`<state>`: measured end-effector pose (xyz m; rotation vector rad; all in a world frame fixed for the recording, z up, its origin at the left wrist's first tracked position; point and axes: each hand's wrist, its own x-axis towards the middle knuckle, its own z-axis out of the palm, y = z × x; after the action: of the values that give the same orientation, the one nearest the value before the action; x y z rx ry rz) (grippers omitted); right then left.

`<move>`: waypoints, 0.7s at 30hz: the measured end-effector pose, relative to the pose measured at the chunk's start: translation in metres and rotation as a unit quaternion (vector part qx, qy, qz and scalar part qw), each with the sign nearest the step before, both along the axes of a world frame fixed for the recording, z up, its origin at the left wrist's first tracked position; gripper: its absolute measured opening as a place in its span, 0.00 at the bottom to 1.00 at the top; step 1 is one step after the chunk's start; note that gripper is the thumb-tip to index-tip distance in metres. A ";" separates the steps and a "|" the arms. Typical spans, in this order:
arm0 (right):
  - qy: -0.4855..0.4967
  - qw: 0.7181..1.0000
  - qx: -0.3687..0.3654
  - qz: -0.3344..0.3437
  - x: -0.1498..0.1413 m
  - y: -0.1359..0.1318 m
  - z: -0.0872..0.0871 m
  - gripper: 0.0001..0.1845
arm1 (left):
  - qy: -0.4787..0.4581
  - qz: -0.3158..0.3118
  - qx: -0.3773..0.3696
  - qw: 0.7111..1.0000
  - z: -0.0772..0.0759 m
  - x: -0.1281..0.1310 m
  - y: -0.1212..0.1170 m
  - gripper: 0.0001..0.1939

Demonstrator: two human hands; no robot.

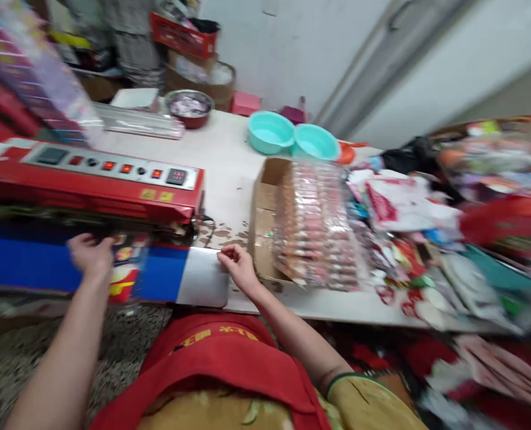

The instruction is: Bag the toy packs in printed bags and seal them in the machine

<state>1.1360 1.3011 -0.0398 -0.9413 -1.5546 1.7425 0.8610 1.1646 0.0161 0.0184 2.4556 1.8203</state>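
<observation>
My left hand [91, 255] is over the blue belt [32, 257] of a red sealing machine [86, 185]. Its fingers look apart, with the tips blurred in the shadow under the machine's edge. Just right of the thumb lies a clear plastic bag with a red and yellow print [124, 272]; whether the hand touches it is unclear. My right hand [239, 270] hovers by the metal end plate [203, 278] of the belt, fingers loosely curled and a little apart, nothing visible in them. Beside it stands an open cardboard box [263, 221].
Rows of packed pink sticks [314, 227] in clear wrap lie on the box's right part. Two turquoise basins [270, 132] and a metal bowl [189, 107] stand behind. Mixed packages [404, 203] pile up on the right of the white table [223, 179].
</observation>
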 end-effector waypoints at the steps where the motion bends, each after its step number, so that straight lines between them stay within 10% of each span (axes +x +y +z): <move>1: -0.028 0.998 0.062 -0.007 0.028 -0.001 0.004 0.11 | 0.051 0.029 -0.032 0.998 -0.001 0.002 0.000 0.26; 3: -0.094 0.978 0.182 -0.046 0.088 -0.001 0.010 0.10 | 0.239 0.009 -0.152 0.959 -0.010 0.020 0.007 0.26; 6: -0.193 0.909 0.338 -0.148 0.180 0.001 0.018 0.12 | 0.383 -0.220 -0.140 0.886 -0.029 0.092 0.039 0.18; 10: -0.277 0.818 0.465 -0.196 0.269 0.018 0.029 0.18 | 0.419 -0.595 -0.044 0.685 -0.037 0.225 0.100 0.18; 14: -0.347 0.780 0.515 -0.079 0.295 0.053 0.041 0.25 | 0.449 -0.722 -0.089 0.519 -0.033 0.302 0.153 0.30; 17: -0.411 0.735 0.536 0.049 0.292 0.082 0.046 0.28 | 0.438 -0.742 -0.110 0.495 -0.029 0.313 0.176 0.26; 21: -0.427 0.705 0.558 0.098 0.291 0.112 0.060 0.26 | 0.435 -0.713 -0.126 0.535 -0.007 0.302 0.191 0.15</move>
<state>1.4269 1.4132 0.0199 -0.8955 -2.8023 0.0423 1.1625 1.3556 0.0092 2.4523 1.5343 0.5466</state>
